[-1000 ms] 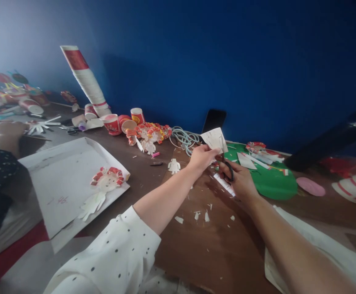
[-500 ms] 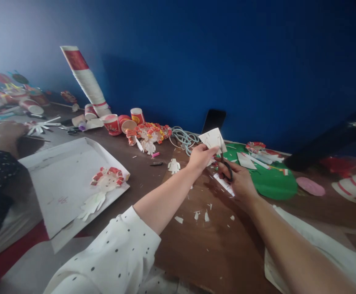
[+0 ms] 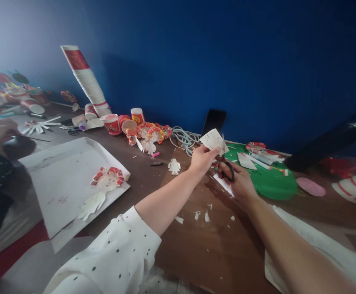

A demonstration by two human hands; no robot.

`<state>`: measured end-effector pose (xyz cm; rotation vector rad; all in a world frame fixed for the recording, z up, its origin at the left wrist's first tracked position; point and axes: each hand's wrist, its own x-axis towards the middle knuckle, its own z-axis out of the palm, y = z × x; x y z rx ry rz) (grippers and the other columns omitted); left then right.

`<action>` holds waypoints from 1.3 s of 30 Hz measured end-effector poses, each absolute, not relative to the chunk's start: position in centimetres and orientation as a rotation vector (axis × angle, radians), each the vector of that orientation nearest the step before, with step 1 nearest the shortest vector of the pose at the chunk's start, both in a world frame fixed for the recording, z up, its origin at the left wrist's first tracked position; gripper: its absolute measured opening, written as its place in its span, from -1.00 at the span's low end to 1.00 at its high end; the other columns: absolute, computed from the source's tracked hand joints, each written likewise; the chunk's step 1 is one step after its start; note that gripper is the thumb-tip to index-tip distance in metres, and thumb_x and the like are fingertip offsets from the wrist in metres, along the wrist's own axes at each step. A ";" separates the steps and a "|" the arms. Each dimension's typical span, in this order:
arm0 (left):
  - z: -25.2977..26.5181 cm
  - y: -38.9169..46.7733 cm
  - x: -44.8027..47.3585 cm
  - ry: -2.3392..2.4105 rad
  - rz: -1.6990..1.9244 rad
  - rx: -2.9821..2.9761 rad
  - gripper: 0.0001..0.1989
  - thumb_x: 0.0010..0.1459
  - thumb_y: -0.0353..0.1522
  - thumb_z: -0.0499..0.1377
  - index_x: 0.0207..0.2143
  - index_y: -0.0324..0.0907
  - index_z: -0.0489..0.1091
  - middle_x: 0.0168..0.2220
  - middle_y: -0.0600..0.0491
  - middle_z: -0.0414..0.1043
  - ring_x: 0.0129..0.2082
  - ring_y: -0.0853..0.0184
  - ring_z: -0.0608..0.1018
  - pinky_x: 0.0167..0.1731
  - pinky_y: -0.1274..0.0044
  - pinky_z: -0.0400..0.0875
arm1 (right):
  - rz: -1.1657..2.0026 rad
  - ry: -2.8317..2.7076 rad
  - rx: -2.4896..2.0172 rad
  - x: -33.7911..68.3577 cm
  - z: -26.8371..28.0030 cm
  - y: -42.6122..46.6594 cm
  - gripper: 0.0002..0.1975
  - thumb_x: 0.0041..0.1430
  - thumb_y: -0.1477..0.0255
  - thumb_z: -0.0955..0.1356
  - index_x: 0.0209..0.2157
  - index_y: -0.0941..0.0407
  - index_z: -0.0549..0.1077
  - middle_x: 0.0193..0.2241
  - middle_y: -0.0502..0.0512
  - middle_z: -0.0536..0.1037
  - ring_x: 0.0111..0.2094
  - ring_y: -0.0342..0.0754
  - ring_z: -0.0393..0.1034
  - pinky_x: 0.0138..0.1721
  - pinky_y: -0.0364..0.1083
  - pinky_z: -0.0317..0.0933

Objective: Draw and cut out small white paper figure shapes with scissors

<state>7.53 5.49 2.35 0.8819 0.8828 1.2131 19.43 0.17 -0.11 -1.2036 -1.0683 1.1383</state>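
Remotely, I have the left grip [image 3: 202,159] pinching marked paper [image 3: 211,140], presumably to steady it for black-handled scissors [image 3: 232,170] held in the right grip [image 3: 241,180].

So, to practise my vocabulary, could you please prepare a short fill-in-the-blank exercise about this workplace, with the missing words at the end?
1. The left hand holds a piece of white ____.
2. The right hand has its fingers in a pair of black-handled ____.
3. The wall behind the tall stack of paper cups is ____.
4. The flat pink oval lies beside a large, curved-edged ____ sheet.

Missing words: paper; scissors; blue; green.
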 end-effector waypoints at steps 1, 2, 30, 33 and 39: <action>2.4 5.4 7.5 0.879 1.207 0.876 -0.84 -0.04 -0.36 0.33 -0.40 -0.26 0.46 -0.54 0.08 0.43 -0.62 0.46 0.39 -0.54 0.58 0.33 | 1.140 -1.071 -1.202 19.5 -0.2 0.2 -0.62 -0.06 0.15 0.50 -0.24 0.07 0.59 -0.56 -0.04 0.40 -0.53 -0.18 0.23 -0.58 -0.17 0.08; 2.4 5.4 7.5 0.878 1.199 0.872 -0.84 -0.05 -0.36 0.33 -0.40 -0.25 0.46 -0.54 0.08 0.43 -0.63 0.46 0.38 -0.55 0.57 0.33 | 1.140 -1.071 -1.198 19.5 -0.2 0.2 -0.62 -0.06 0.15 0.50 -0.23 0.07 0.59 -0.56 -0.04 0.40 -0.53 -0.18 0.22 -0.58 -0.17 0.08; 1.4 5.3 8.3 0.900 1.225 0.870 -0.86 0.00 -0.35 0.27 -0.36 -0.24 0.46 -0.48 0.05 0.49 -0.66 0.47 0.41 -0.63 0.61 0.33 | 1.151 -1.085 -1.172 19.4 -0.4 0.1 -0.70 -0.03 0.15 0.48 -0.38 0.09 0.55 -0.50 0.00 0.44 -0.50 -0.16 0.27 -0.53 -0.15 0.12; 1.4 5.2 8.3 0.897 1.224 0.870 -0.84 0.01 -0.34 0.27 -0.36 -0.23 0.44 -0.51 0.07 0.46 -0.69 0.47 0.39 -0.65 0.60 0.32 | 1.136 -1.103 -1.185 19.6 -0.6 0.2 -0.70 -0.02 0.14 0.48 -0.41 0.09 0.54 -0.51 0.01 0.44 -0.51 -0.15 0.26 -0.54 -0.15 0.11; 1.5 4.8 8.4 0.884 1.220 0.855 -0.82 0.00 -0.32 0.28 -0.34 -0.21 0.41 -0.58 0.12 0.40 -0.75 0.47 0.35 -0.72 0.60 0.26 | 1.144 -1.087 -1.177 19.5 -0.7 0.1 -0.69 -0.01 0.14 0.48 -0.38 0.10 0.54 -0.52 -0.02 0.43 -0.52 -0.18 0.24 -0.55 -0.16 0.08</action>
